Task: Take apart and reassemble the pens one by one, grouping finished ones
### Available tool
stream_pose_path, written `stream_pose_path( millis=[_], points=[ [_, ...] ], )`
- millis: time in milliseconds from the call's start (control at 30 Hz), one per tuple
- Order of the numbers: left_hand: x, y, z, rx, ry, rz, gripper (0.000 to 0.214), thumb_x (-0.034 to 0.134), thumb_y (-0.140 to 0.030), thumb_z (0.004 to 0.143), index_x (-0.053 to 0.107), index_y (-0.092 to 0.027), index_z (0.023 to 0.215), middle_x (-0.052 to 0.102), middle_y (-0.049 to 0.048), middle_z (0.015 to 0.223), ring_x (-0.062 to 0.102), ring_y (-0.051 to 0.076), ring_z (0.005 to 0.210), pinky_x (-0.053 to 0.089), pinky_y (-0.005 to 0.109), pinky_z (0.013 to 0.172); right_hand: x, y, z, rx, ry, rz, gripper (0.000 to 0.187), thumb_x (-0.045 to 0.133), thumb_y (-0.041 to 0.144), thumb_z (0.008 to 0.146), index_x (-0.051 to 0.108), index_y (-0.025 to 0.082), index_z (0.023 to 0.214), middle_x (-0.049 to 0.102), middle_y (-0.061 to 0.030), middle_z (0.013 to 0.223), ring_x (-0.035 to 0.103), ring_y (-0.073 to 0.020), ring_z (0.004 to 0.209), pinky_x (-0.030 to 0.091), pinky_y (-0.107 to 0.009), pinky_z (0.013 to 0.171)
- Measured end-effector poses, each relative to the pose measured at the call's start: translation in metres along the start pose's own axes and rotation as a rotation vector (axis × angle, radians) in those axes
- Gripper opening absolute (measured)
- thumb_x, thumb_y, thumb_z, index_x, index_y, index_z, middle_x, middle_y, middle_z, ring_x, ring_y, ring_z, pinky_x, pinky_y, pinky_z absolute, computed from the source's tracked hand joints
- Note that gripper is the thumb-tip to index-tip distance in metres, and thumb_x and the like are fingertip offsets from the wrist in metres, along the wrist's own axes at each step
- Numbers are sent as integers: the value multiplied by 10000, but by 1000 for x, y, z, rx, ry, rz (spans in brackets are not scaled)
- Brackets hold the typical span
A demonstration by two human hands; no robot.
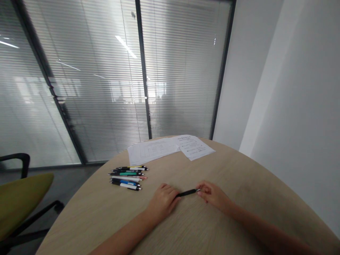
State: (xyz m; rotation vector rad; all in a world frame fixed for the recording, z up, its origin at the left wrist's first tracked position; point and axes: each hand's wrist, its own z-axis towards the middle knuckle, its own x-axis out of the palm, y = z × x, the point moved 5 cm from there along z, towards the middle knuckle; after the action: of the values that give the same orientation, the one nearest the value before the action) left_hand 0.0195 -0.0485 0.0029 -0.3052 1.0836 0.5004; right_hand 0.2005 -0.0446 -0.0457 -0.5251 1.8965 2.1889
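Observation:
A black pen (187, 193) lies nearly level between my two hands, just over the table. My left hand (164, 200) is closed around its left end, with the thumb along the near side. At the other end, the fingertips of my right hand (212, 195) pinch the silvery tip. Left of my hands, several pens (127, 177) with black, white, green, blue and yellow parts lie side by side in a loose row. Whatever part of the black pen is inside my left hand is hidden.
Printed paper sheets (152, 150) lie at the far side of the round wooden table (228, 163). A chair with a green seat (23, 198) stands at the left. Behind are a glass partition with blinds (106, 106) and a white wall (300, 106) on the right.

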Motion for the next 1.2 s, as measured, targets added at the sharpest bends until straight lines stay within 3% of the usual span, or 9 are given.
stream_pose_path(
  millis=[167,400,500,567,633,767,967,1100,1200],
  points=[
    [0,-5,0,48,-11,6,255,332,-263,870,555,-163,799,610,42,700,531,165,649,369,304,645,-1,6,-6,-29,27,-118,198,501,378,746,535,185,717,489,39,533,457,-81,450,366,-190,448],
    [-2,-8,1,79,-24,9,274,320,-279,876,554,-168,789,600,42,690,531,157,646,365,300,652,-1,7,-7,-43,38,-265,443,326,445,834,538,171,558,524,1,496,467,-95,455,358,-200,466],
    [-1,-4,1,39,-20,-9,258,329,-269,872,554,-169,794,606,41,698,535,159,660,365,299,652,-1,6,-6,-53,9,-216,454,284,459,847,584,169,669,520,6,520,452,-88,451,367,-205,484],
    [0,-2,1,6,-10,-11,253,331,-259,869,554,-165,795,612,43,703,538,165,669,367,303,651,1,6,-5,-71,14,-127,366,350,472,819,565,182,880,534,14,597,430,-80,446,357,-198,457],
    [1,-1,1,-11,4,-11,251,335,-259,867,555,-161,797,617,47,710,541,170,674,371,307,654,3,5,-5,-61,33,-45,342,423,473,781,502,193,962,525,20,640,411,-75,441,334,-187,421],
    [0,-2,1,-14,21,-20,265,328,-274,870,557,-166,791,619,46,714,547,165,676,376,308,674,5,5,-4,-44,61,-84,256,401,440,800,480,197,784,490,33,597,398,-73,432,319,-185,417],
    [-1,-8,1,85,-9,10,290,310,-299,883,561,-171,814,620,42,709,548,156,662,372,301,665,0,11,-7,-73,34,-319,380,303,415,851,436,194,573,465,26,511,441,-93,471,339,-209,493],
    [0,-7,0,91,-36,28,287,311,-282,881,561,-170,795,614,41,690,543,158,647,366,304,650,0,7,-6,-64,28,-299,430,267,441,857,450,192,559,465,18,499,447,-102,473,344,-216,496],
    [0,-3,0,36,-48,11,252,335,-265,872,557,-167,804,613,41,699,542,161,659,366,307,658,1,6,-5,-82,15,-211,395,253,444,862,510,187,707,474,25,527,424,-94,449,340,-209,470]
  ],
)
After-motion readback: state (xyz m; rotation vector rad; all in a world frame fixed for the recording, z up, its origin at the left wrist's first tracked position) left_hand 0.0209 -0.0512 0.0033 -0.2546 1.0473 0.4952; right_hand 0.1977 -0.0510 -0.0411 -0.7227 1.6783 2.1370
